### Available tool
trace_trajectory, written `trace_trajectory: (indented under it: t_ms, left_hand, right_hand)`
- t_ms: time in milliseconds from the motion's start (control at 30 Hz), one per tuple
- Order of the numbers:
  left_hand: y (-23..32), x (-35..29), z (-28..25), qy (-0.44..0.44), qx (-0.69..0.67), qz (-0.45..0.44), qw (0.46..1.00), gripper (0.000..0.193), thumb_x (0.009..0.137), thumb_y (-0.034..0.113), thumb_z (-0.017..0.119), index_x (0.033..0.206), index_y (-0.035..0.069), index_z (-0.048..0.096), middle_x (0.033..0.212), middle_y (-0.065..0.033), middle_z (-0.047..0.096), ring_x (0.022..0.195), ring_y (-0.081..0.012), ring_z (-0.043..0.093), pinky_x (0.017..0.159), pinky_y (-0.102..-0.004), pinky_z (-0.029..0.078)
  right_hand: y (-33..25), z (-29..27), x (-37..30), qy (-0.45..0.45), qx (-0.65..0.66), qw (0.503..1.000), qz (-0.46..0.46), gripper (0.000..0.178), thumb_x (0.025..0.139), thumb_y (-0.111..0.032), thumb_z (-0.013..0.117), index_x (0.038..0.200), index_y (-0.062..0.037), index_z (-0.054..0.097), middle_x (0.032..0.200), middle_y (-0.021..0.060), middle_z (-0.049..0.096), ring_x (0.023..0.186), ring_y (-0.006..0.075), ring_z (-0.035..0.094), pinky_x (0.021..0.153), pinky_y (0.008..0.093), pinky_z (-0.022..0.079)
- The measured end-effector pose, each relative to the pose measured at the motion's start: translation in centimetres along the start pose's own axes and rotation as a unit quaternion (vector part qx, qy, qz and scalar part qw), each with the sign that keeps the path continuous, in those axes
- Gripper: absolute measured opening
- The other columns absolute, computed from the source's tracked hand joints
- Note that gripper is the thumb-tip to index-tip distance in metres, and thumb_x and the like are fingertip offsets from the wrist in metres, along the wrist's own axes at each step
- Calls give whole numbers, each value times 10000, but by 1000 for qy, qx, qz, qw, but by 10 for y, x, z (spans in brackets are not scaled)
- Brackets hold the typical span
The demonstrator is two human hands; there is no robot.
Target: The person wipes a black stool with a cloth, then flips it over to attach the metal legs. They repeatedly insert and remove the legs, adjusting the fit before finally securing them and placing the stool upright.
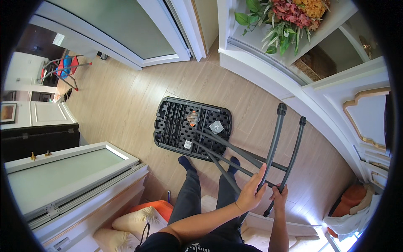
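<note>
Dark grey tubular folding legs (275, 136) with black end caps slant up over the floor on my right side. My left hand (252, 189) grips one tube, its fingers lying along the metal. Just right of it, my right hand (279, 195) is closed round a second tube near the crossbar. The thinner ends of the legs reach over a black plastic tabletop (168, 126), which lies underside up on the floor in front of my feet. Whether the legs are joined to it I cannot tell. A small clear plastic packet (216, 127) and an orange sticker (192, 118) show on its underside.
A white cabinet (260, 69) with flowers (294, 17) curves along the right. Frosted-glass doors (126, 29) stand at the far left and near left. Cushions (134, 222) lie behind my left side. A red and blue folding chair (67, 67) stands far left.
</note>
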State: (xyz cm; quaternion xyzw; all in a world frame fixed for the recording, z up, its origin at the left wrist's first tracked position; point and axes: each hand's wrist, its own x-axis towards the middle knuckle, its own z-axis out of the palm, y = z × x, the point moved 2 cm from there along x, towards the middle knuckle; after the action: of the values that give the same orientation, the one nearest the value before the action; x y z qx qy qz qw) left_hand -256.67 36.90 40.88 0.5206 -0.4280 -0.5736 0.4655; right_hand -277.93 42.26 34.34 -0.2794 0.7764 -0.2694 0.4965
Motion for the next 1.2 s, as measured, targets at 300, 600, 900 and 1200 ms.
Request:
trace_trajectory:
  t_ms: [300,600,900,1200]
  left_hand:
    - [-4,0,8,6,-4,3,1000,663,855,-13,536,1441,39,233,1269,-217,417,1105,-340,469,898,-310,401]
    - [-7,0,12,-4,-21,-10,1000,644,860,-8,542,1433,24,250,1363,-244,405,1224,-362,456,968,-315,383]
    - [-11,-1,14,-9,-17,-14,1000,662,859,-4,537,1443,36,228,1318,-252,436,1155,-374,489,943,-317,391]
    - [-15,-1,21,-36,-37,-70,996,672,856,-3,530,1450,54,220,1201,-234,490,1006,-347,521,867,-303,415]
  right_hand:
    - [6,-5,4,-11,2,1000,-6,140,829,-57,588,886,-55,460,538,-6,446,357,73,412,350,224,412]
    - [8,-8,5,0,-25,1000,5,158,813,-47,601,890,-51,462,582,1,458,380,86,428,360,229,407]
    - [3,-7,5,-4,-26,1000,8,173,807,-50,613,893,-56,463,587,2,465,398,91,445,370,230,407]
    - [7,-12,15,6,-61,998,6,151,831,-77,601,880,-58,459,549,-1,450,384,91,441,361,231,400]
